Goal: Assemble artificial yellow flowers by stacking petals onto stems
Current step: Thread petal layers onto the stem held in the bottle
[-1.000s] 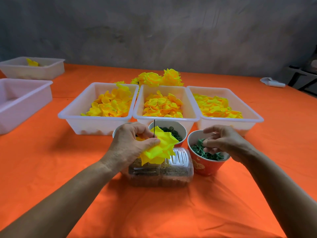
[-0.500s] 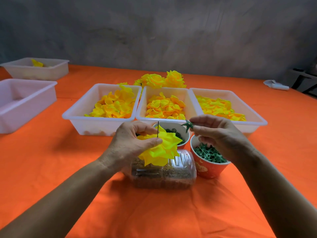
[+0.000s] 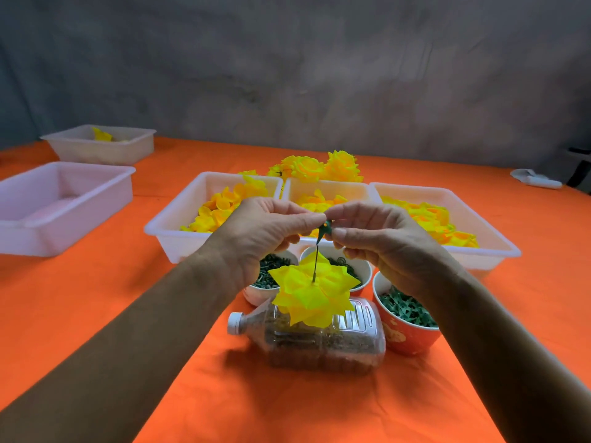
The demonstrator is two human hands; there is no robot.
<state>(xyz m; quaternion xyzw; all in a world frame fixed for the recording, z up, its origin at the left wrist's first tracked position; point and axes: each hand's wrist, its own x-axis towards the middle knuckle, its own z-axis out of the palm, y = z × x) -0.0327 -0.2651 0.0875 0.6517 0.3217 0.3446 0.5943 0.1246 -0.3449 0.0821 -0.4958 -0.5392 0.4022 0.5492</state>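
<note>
A stack of yellow petals [image 3: 311, 290] hangs low on a thin dark stem [image 3: 316, 262]. My left hand [image 3: 262, 238] pinches the top of the stem. My right hand [image 3: 380, 238] pinches a small green calyx piece [image 3: 324, 229] at the stem's upper end. Both hands meet in the air above the cups, in front of the middle tray. Three white trays hold loose yellow petals: left [image 3: 166, 228], middle [image 3: 326, 187], right [image 3: 479, 254]. Finished yellow flowers [image 3: 319, 167] lie behind them.
A clear plastic bottle [image 3: 319, 343] lies on its side under the petals. A red cup [image 3: 406, 327] of green pieces stands at its right; two white cups [image 3: 256, 292] of dark green parts stand behind it. Two more white trays [image 3: 64, 199] sit far left on the orange cloth.
My right hand lifted a green piece from the red cup and brought it to the stem's top. My left hand moved from the petals up to the stem tip, so the petals now hang lower.
</note>
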